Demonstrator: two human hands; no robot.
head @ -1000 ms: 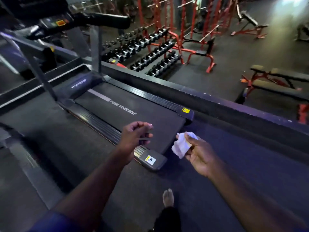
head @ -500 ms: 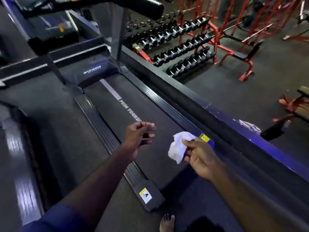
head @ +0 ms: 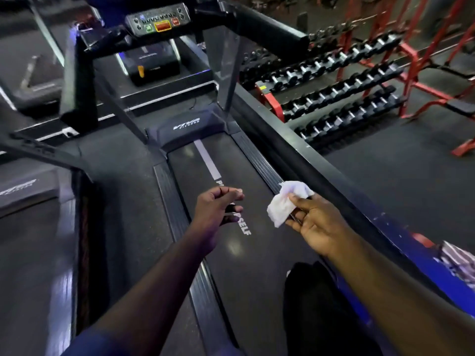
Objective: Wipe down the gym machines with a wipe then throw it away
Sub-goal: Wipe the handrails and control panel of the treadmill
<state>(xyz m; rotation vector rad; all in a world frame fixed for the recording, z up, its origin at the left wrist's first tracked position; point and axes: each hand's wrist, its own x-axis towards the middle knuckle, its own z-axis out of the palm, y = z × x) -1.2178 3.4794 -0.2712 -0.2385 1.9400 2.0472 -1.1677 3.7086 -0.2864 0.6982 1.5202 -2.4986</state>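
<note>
1. Nearest, a dark-clad leg (head: 308,309) stands at the belt's (head: 239,163) right edge. A second ago the view took in the treadmill's rear corner from behind; now it looks straight up the belt, so the person has moved onto or alongside it.
2. The left hand (head: 216,211) hangs over the belt, fingers loosely curled, holding nothing, much as before.
3. The right hand (head: 316,227) pinches the wipe (head: 285,201) between thumb and fingers, as it has throughout. The crumpled white wipe is in the air above the belt's right side rail, touching no machine.
4. Farther on, the console (head: 159,20) and the padded right handrail (head: 270,29) have come fully into view, straight ahead.
5. Well beyond, to the right, is a dumbbell rack (head: 347,80).
6. Judgement: this is an approach, not a wipe. The handrail and console look like the next surfaces, and the right hand must reach up and forward. Throwing the wipe away is still some way off.
</note>
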